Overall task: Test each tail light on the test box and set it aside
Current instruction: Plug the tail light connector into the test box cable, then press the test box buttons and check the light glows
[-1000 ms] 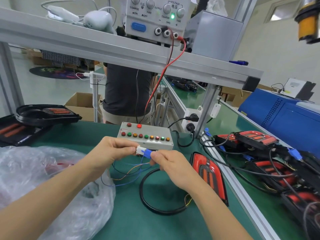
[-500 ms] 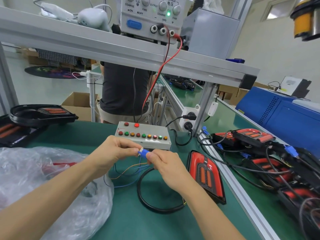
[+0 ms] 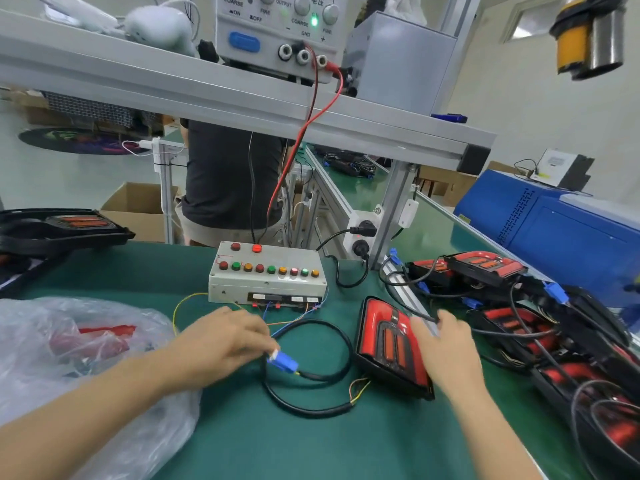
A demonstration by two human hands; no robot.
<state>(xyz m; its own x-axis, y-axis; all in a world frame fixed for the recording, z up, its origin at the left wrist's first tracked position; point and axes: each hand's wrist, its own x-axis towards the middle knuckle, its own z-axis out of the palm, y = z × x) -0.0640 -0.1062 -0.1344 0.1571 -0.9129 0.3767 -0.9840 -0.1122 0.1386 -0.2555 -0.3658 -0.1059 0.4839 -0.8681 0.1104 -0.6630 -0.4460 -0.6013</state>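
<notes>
The grey test box (image 3: 266, 275) with a row of coloured buttons stands mid-table. A red tail light (image 3: 388, 344) in a black housing lies right of it, its black cable (image 3: 311, 375) looped on the green mat and ending in a blue connector (image 3: 286, 362). My left hand (image 3: 225, 341) rests low on the mat, fingertips pinching that blue connector where it meets a white plug. My right hand (image 3: 446, 344) is spread over the tail light's right edge, fingers apart, touching it; whether it grips is unclear.
A clear plastic bag (image 3: 69, 362) with red parts fills the left front. A pile of tail lights with cables (image 3: 540, 323) lies right, beyond the aluminium rail. A power supply (image 3: 277, 32) sits on the shelf overhead. A person stands behind the bench.
Both hands held the connectors together in front of the test box. My left hand has dropped to the mat with the blue connector, and my right hand let go and moved right onto the tail light.
</notes>
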